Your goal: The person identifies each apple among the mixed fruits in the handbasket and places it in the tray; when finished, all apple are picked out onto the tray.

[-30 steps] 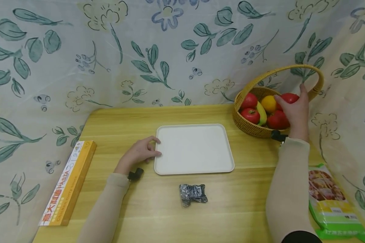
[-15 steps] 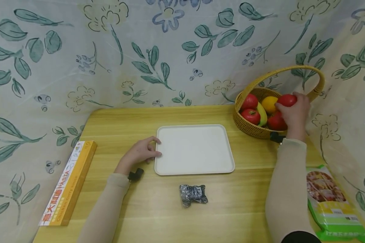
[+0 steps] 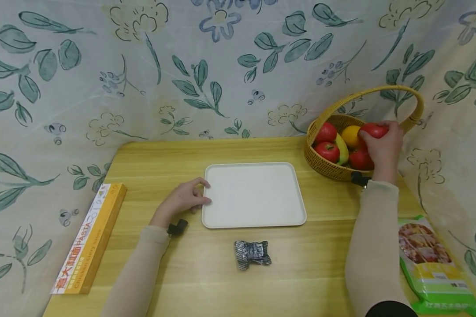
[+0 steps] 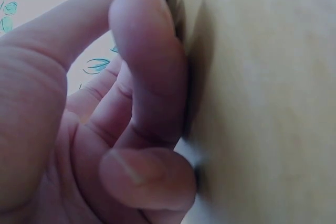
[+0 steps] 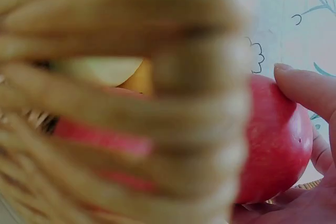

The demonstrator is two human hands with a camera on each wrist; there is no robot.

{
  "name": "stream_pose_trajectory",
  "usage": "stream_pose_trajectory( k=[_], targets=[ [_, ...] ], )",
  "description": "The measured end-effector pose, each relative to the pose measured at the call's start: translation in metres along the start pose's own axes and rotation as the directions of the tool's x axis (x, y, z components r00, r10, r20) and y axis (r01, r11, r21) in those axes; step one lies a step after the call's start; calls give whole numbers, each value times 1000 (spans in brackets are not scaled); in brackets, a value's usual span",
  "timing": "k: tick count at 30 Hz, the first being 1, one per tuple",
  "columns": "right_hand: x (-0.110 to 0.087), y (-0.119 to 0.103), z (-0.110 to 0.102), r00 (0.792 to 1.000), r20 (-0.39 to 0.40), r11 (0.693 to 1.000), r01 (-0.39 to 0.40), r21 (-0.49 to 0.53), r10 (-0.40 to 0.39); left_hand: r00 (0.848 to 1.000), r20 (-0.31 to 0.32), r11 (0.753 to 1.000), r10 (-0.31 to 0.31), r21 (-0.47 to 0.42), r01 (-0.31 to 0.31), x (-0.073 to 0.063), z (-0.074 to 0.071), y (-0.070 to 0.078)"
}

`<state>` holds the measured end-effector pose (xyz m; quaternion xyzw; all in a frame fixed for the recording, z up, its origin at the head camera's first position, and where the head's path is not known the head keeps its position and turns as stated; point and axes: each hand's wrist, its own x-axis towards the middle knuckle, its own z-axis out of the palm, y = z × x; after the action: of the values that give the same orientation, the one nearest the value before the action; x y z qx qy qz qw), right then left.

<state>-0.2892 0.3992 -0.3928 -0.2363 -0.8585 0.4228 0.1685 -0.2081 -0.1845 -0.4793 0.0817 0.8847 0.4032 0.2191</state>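
My right hand (image 3: 386,152) grips a red apple (image 3: 374,130) at the right side of the wicker basket (image 3: 329,169), under its arched handle. In the right wrist view the thumb lies over the apple (image 5: 275,145), with fingers beneath it; blurred wickerwork covers its left part. Other red apples (image 3: 327,151), an orange (image 3: 351,136) and a banana (image 3: 341,149) lie in the basket. My left hand (image 3: 182,196) holds the left edge of a white rectangular tray (image 3: 254,193), thumb and forefinger tips at its rim. In the left wrist view, curled fingers (image 4: 155,66) reach the tray edge.
A dark crinkled packet (image 3: 252,254) lies in front of the tray. On the left is a yellow pasta box (image 3: 89,240); a green food bag (image 3: 434,264) lies at the right edge, partly behind the right sleeve. Patterned cloth (image 3: 206,66) hangs behind the wooden table (image 3: 162,158).
My right hand has closed round the apple, its fingers coming down and slightly left, and the apple has shifted a little left. The left hand and the tray stay in place.
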Motion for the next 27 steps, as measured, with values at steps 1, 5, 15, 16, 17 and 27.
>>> stream_pose_trajectory(
  k=[1,5,15,16,17,27],
  targets=[
    [0,0,0,1000,-3,1000,1,0,-1,1000,0,1000,1,-1,-1,0,0,0],
    [-2,0,-1,1000,4,1000,-10,6,10,1000,0,1000,3,-2,-3,1,0,-1],
    [-3,4,-3,997,54,999,-49,24,47,1000,-2,1000,0,1,0,0,2,-2],
    [-4,4,-3,997,57,999,-44,21,43,1000,-1,1000,1,1,-1,0,2,-2],
    [-4,4,-3,998,59,999,-39,18,38,1000,-2,1000,2,2,-2,0,2,-3],
    [-16,2,-6,997,62,999,-48,17,47,1000,1,1000,14,13,-14,-3,2,-3]
  ],
)
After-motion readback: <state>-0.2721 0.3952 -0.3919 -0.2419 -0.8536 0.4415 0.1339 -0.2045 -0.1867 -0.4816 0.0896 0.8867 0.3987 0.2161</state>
